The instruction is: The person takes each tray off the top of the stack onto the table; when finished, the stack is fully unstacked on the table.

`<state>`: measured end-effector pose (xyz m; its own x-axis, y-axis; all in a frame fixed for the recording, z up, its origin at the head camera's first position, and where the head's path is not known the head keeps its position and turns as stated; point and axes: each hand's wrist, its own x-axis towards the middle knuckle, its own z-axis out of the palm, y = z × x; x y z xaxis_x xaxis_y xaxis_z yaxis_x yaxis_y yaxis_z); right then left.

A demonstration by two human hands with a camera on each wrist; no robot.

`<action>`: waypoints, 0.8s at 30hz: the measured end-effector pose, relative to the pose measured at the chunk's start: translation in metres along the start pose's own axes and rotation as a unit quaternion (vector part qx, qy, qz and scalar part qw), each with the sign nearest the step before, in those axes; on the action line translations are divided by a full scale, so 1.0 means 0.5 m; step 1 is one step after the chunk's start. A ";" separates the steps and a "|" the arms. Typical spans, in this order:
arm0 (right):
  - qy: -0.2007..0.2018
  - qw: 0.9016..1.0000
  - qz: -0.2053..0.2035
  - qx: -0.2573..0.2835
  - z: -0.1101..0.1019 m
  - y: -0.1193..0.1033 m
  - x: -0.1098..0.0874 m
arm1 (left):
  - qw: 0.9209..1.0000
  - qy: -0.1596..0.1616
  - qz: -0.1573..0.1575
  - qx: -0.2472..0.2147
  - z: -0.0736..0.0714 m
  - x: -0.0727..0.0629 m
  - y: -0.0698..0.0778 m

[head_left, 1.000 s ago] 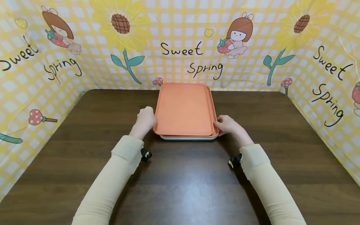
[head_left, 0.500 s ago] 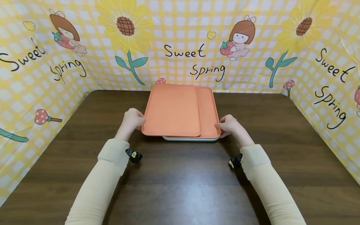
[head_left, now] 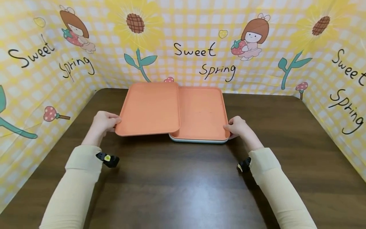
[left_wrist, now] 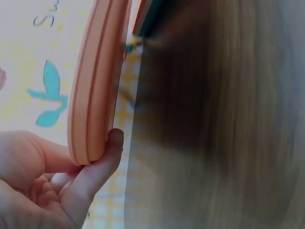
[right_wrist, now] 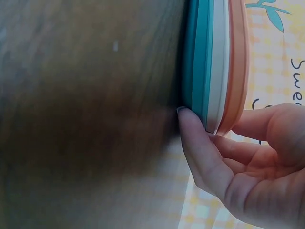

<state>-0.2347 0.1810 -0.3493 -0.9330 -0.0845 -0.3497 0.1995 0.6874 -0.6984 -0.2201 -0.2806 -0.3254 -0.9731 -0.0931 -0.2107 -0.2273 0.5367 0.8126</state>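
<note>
An orange rectangular tray (head_left: pixel 148 108) is pinched at its left edge by my left hand (head_left: pixel 102 123), thumb and fingers on opposite faces in the left wrist view. Its near edge is raised above the table, and its right side overlaps a second orange tray (head_left: pixel 204 111). That second tray tops a stack. In the right wrist view a white tray (right_wrist: pixel 220 62) and a teal tray (right_wrist: pixel 202 62) show beneath it. My right hand (head_left: pixel 238 127) grips the stack's right edge near the front corner.
The dark wooden table (head_left: pixel 177 178) runs up to a yellow checked cloth (head_left: pixel 197 28) with printed flowers and lettering, which hangs along the back and both sides. Black wrist cameras sit at the left cuff (head_left: pixel 83 156) and right cuff (head_left: pixel 266 157).
My left hand has drawn the top orange tray leftward off the stack and raised it, uncovering the second orange tray. My right hand has kept its grip on the stack.
</note>
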 end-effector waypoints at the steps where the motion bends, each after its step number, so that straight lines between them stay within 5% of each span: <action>1: 0.003 1.000 0.000 -0.001 -0.002 0.003 0.000 | 1.000 -0.001 0.000 0.000 -0.009 0.001 -0.005; 17: 0.001 1.000 -0.008 0.005 0.001 0.004 -0.004 | 0.999 -0.008 -0.018 0.032 -0.124 0.006 -0.102; 24: 0.002 1.000 -0.006 0.012 0.001 0.002 -0.003 | 0.994 0.010 -0.005 0.110 -0.153 0.012 -0.106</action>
<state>-0.2330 0.1815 -0.3496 -0.9367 -0.0886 -0.3388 0.1960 0.6692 -0.7167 -0.2166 -0.3738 -0.3283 -0.9720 -0.1143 -0.2055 -0.2249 0.7065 0.6710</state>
